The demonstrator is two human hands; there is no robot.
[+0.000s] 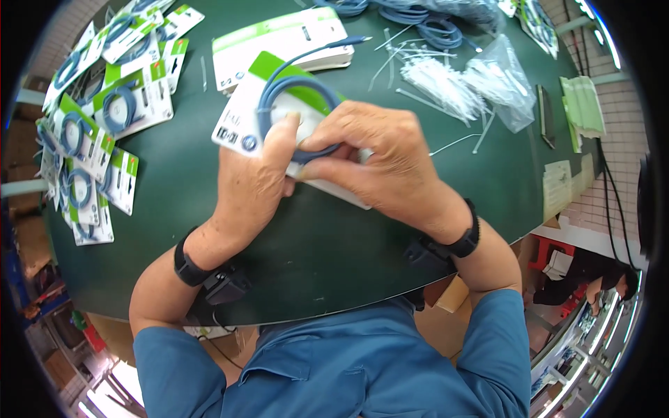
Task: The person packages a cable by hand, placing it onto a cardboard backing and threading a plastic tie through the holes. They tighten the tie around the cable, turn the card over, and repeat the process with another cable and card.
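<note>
Both hands press a coiled blue cable [296, 104] onto a white-and-green card [245, 118] at centre frame.

The left hand [252, 182] pins the card with its thumb up — the right hand [380, 155] has its fingers pinching the coil's lower loop. Finished carded cables [104, 104] crowd the dark green worktop [313, 244] at upper left — white cable ties [439, 83] lie upper right.

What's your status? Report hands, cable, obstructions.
Left hand and right hand both pressing coiled blue cable onto white-green card. Cable tail loose. Nothing blocking.
</note>
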